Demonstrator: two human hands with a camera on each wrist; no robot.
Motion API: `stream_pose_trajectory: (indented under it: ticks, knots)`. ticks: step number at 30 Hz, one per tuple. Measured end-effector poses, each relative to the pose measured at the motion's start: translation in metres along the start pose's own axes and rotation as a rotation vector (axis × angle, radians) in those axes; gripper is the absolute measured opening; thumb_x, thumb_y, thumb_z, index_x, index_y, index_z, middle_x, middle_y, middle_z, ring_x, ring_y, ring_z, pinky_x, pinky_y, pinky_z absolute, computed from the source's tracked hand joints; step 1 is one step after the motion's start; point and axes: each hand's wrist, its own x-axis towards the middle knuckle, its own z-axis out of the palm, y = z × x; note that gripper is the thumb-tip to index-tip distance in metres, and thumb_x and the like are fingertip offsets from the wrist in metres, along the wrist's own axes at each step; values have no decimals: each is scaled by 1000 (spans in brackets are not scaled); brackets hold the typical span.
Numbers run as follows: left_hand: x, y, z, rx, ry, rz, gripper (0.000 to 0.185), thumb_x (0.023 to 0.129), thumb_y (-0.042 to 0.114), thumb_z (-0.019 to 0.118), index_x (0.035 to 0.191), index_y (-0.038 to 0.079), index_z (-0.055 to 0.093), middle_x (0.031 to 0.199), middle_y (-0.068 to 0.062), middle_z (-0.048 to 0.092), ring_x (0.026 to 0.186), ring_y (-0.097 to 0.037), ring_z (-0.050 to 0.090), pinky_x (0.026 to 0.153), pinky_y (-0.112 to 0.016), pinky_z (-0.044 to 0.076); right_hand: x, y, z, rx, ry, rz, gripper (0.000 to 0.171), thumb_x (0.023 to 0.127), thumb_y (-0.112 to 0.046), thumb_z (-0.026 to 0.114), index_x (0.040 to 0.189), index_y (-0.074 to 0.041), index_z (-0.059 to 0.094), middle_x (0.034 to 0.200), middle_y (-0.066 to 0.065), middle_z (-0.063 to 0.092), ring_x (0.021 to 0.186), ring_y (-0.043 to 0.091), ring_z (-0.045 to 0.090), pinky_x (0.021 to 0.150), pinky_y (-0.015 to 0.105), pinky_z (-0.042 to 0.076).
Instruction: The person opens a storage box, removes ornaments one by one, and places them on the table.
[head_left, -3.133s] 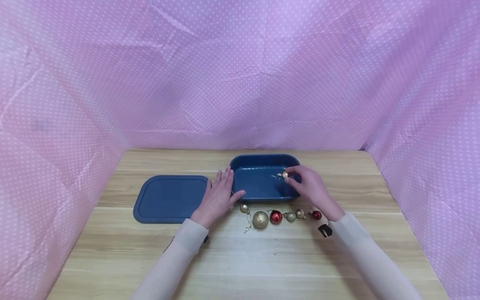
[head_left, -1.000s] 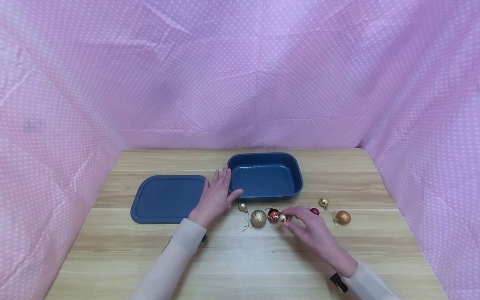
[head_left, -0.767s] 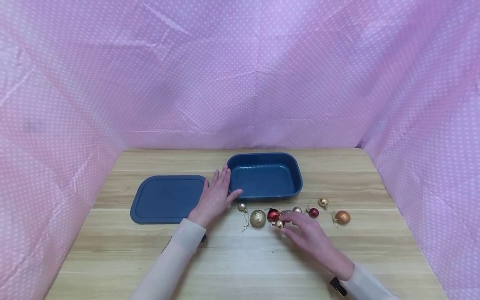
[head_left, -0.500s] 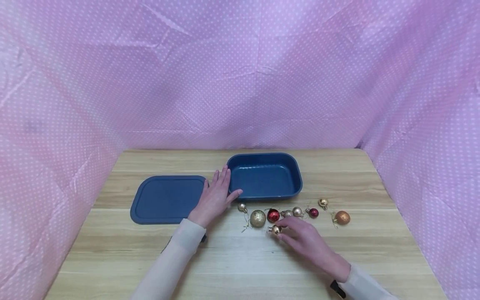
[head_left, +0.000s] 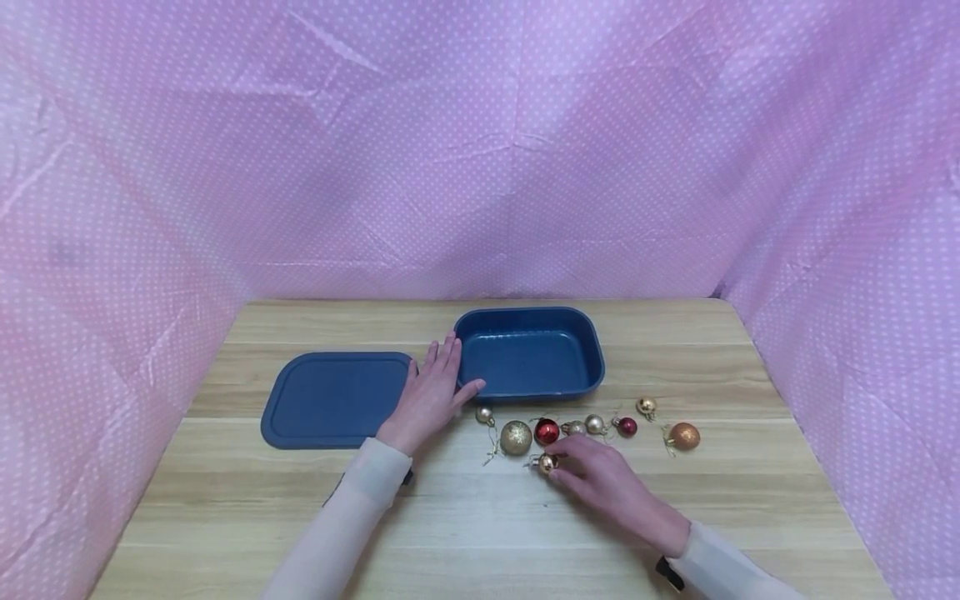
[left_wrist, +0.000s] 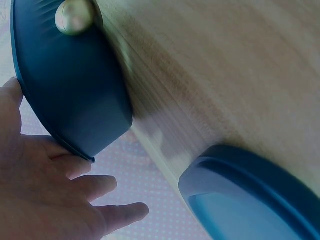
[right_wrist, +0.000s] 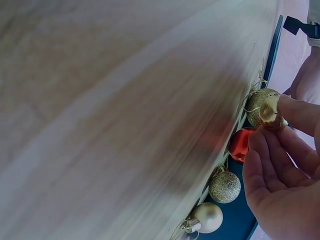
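Note:
My right hand (head_left: 611, 487) pinches a small shiny gold bauble (head_left: 547, 464) between thumb and fingertips, just in front of a row of ornaments. In the right wrist view that bauble (right_wrist: 270, 112) sits at the fingertips. The row runs from a small gold bauble (head_left: 485, 414) through a large glittery one (head_left: 516, 437), a red one (head_left: 547, 431), a small glittery one (head_left: 575, 427) and a champagne one (head_left: 595, 423) to a dark red one (head_left: 627, 426). With fingers extended, my left hand (head_left: 431, 400) rests against the left side of a deep blue box (head_left: 528, 367).
A flat blue lid (head_left: 337, 400) lies left of the box, partly behind the left hand. Right of the row are a gold bauble (head_left: 647, 407) and a copper one (head_left: 684, 436). Pink dotted cloth (head_left: 480, 167) encloses the wooden table (head_left: 450, 533).
The right hand has brought its gold bauble from over the box to the near side of the row, uncovering the copper and gold baubles at right. The left hand stays at the box.

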Motion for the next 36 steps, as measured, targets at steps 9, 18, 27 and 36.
stream_pose_trajectory:
  ticks: [9, 18, 27, 36]
  knots:
    - [0, 0, 0, -5, -3, -3, 87, 105, 59, 46, 165, 5, 14, 173, -13, 10, 158, -38, 10, 120, -69, 12, 1, -1, 1, 12, -36, 32, 32, 84, -10, 84, 114, -7, 74, 108, 1, 74, 96, 16, 70, 84, 37, 59]
    - [0, 0, 0, 4, -2, 1, 88, 105, 61, 43, 165, 4, 14, 173, -13, 10, 158, -38, 11, 120, -69, 13, 2, 0, 3, 4, -53, 53, 31, 84, -12, 84, 113, -7, 74, 106, 1, 74, 95, 15, 69, 83, 36, 59]
    - [-1, 0, -1, 2, -7, 1, 88, 105, 61, 43, 165, 4, 14, 173, -14, 10, 158, -39, 11, 120, -68, 13, 2, 1, 4, -4, -81, 74, 31, 84, -13, 84, 113, -8, 75, 106, 0, 74, 94, 14, 69, 82, 35, 59]
    - [0, -2, 0, -17, -9, -9, 88, 105, 61, 44, 166, 6, 13, 173, -13, 8, 158, -39, 10, 120, -68, 13, 4, 1, 6, -9, -101, 102, 28, 85, -14, 83, 112, -10, 75, 105, 0, 74, 93, 14, 69, 81, 34, 59]
